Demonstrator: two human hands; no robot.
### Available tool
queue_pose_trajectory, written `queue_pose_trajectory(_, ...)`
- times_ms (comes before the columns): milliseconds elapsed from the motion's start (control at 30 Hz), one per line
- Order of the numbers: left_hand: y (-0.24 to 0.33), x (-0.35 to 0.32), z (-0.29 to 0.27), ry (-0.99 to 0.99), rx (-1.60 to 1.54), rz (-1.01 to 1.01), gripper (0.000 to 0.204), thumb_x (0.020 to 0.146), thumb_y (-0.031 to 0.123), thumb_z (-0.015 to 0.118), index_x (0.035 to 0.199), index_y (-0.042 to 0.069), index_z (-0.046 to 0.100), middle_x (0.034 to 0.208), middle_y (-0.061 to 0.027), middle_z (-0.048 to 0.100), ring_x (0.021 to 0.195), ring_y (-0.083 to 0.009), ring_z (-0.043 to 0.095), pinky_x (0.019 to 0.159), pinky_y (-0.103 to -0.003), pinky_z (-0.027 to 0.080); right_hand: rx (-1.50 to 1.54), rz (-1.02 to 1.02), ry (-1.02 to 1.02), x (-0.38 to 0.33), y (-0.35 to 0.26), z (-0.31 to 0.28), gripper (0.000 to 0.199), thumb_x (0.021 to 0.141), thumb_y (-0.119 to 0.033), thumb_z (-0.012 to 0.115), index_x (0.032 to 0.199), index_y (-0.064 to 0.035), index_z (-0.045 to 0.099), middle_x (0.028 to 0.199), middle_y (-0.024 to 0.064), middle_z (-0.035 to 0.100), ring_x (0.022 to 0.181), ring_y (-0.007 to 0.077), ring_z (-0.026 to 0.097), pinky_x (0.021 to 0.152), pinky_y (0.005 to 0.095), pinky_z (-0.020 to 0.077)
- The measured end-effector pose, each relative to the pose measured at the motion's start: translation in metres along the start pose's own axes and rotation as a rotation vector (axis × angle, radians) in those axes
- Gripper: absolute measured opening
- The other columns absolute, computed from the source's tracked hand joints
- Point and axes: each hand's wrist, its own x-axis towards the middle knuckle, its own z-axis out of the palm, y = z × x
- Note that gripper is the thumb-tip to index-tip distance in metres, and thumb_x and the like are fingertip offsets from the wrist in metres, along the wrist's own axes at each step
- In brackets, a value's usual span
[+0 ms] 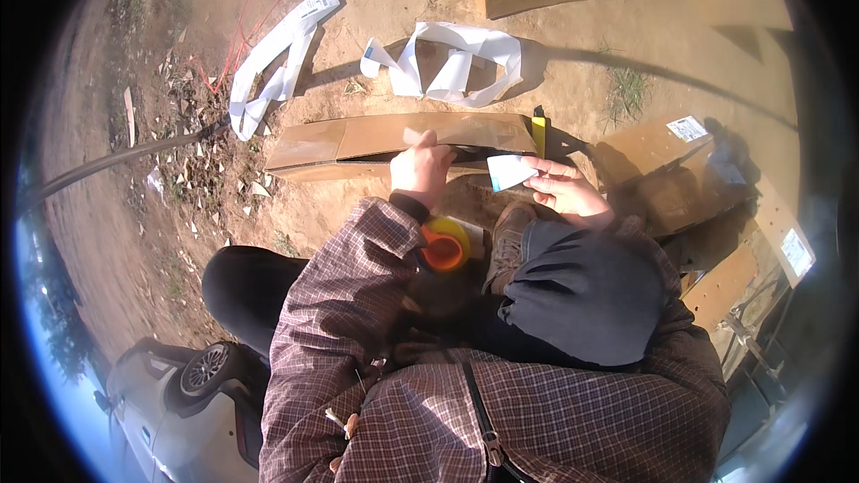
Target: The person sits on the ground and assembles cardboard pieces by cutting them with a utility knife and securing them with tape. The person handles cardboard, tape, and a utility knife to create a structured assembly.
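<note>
Your right hand (573,190) lightly pinches a white paper piece (508,173) mid-frame, your left hand (420,170) appears closed on a pale strip (412,136), and the long cardboard box (313,143) at upper centre could tear along its gaping seam (362,159) if you pull unevenly.

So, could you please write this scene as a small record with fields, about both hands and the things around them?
Left hand: at the long cardboard box, seems to pinch a small pale piece; its kind is unclear
Right hand: holds a white piece with a blue edge
Box opening: dark gap along it
Box's right end: yellow-and-black object
Beyond box: white strips, red string
Right side: other cardboard
Lower left: car
</note>
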Motion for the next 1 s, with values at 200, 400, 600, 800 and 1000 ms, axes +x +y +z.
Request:
queue_pose_trajectory(200,0.002,0.016,-0.005,-0.013,-0.021,0.024,0.011,0.081,0.027,0.076,0.085,0.017,0.078,0.088,-0.0041,0.060,0.076,-0.0307,0.066,0.065,-0.042,0.054,0.287,0.235,-0.210,-0.003,0.004,0.005,0.059,0.099,0.000,0.053,0.156,-0.0073,0.038,0.148,0.0056,0.045,0.134,0.0157,0.050,0.102,0.0283,0.0455)
queue_pose_trajectory(400,0.006,0.021,-0.012,-0.058,-0.025,-0.005,0.011,0.080,0.020,0.076,0.090,0.016,0.079,0.086,-0.0060,0.060,0.080,-0.0297,0.066,0.068,-0.041,0.054,0.243,0.184,-0.111,0.011,-0.005,0.031,0.051,0.100,0.001,0.049,0.151,-0.0035,0.044,0.149,0.0075,0.049,0.132,0.0182,0.053,0.101,0.0270,0.0479)
queue_pose_trajectory(600,0.006,0.020,-0.012,-0.067,0.016,-0.012,0.012,0.081,0.021,0.076,0.091,0.016,0.080,0.085,-0.0079,0.059,0.079,-0.0300,0.066,0.069,-0.042,0.053,0.088,0.061,-0.134,0.024,-0.019,0.042,0.040,0.104,0.003,0.045,0.144,0.0042,0.050,0.141,0.0114,0.055,0.127,0.0195,0.058,0.102,0.0251,0.0500)
queue_pose_trajectory(800,0.008,0.022,-0.013,-0.055,-0.024,-0.012,0.011,0.083,0.023,0.077,0.088,0.014,0.079,0.085,-0.0078,0.060,0.078,-0.0302,0.066,0.069,-0.042,0.053,-0.060,0.049,-0.021,0.034,-0.030,0.026,0.041,0.106,0.002,0.040,0.146,0.0074,0.045,0.147,0.0157,0.051,0.126,0.0253,0.060,0.103,0.0297,0.0526)
queue_pose_trajectory(1000,0.009,0.022,-0.014,-0.069,-0.005,-0.015,0.012,0.083,0.024,0.077,0.090,0.015,0.079,0.085,-0.0075,0.060,0.079,-0.0299,0.066,0.070,-0.042,0.053,-0.377,-0.027,0.065,0.034,-0.022,0.029,0.045,0.106,-0.018,0.054,0.144,0.0063,0.050,0.144,0.0148,0.056,0.113,0.0245,0.067,0.092,0.0329,0.0570)
